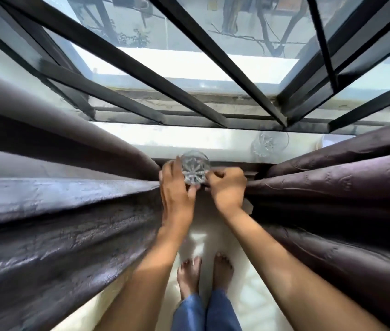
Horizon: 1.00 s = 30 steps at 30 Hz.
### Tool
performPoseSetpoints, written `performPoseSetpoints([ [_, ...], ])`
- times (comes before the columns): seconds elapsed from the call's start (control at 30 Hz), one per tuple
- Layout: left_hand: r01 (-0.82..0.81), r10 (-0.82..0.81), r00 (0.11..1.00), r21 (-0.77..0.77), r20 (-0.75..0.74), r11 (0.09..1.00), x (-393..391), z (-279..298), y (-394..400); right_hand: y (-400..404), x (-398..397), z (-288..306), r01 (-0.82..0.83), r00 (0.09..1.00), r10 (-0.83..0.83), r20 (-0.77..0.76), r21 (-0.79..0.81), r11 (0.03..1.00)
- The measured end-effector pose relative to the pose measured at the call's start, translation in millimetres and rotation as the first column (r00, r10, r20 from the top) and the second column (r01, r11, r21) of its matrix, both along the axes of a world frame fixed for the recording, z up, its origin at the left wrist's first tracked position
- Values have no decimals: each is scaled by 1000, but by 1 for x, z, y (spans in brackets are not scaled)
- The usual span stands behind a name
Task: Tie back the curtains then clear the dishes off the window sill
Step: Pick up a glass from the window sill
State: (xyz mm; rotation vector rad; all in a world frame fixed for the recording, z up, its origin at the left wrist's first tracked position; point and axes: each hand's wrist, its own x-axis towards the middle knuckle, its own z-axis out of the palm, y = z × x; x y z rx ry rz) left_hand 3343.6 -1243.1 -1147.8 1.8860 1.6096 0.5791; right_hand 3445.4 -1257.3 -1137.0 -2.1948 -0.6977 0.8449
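In the head view, a cut glass (195,169) is held at the front edge of the sill (170,139), between the two curtains (69,187). The left hand (177,187) is wrapped around the left side of the glass, with the thumb under its near rim and the fingers straight along its wall. The right hand (228,187) is curled at the right side of the glass, and its fingertips seem to pinch the rim, though the contact itself is partly hidden. It cannot be told whether the glass is resting on the edge or is already lifted. A second glass dish (269,144) is seen further right on the sill, well apart from the hands and close to the right curtain (332,177).

The glass is probably smooth and heavy, so a slip is possible if it is carried only by the fingertips; a fall would end on the tiled floor (249,295), just beside the bare feet (203,275). The curtains are not seen to be tied. If they swing inward, the second dish could be swept off the sill. The window bars (189,68) are near, and the glass could be knocked against them if it is raised carelessly.
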Motion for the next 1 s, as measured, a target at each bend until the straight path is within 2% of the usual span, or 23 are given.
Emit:
performPoseSetpoints([
  [0.13, 35, -31, 991, -30, 132, 999, -27, 24, -66, -70, -18, 28, -1, 995, 1, -95, 2, 1000],
  [0.27, 73, -59, 990, -100, 132, 992, -51, 54, -127, -139, -35, 54, 81, 966, -78, -247, 1, 997],
  [0.43, 215, -199, 969, -102, 145, 971, -69, 91, -196, -230, -44, 85, 133, 959, -127, -254, 7, 991],
  [0.53, 318, -306, 932, -37, 193, 947, -69, 118, -243, -290, -39, 119, 191, 944, -169, -282, 50, 980],
  [0.77, 569, -566, 798, 49, 206, 821, -15, 185, -382, -470, 1, 181, 370, 906, -319, -279, 154, 916],
  [0.87, 671, -667, 712, 69, 220, 739, 20, 205, -438, -544, 25, 204, 439, 883, -390, -260, 168, 883],
  [1.0, 808, -807, 544, 118, 228, 578, 73, 230, -516, -644, 51, 236, 614, 787, -576, -218, 192, 766],
])
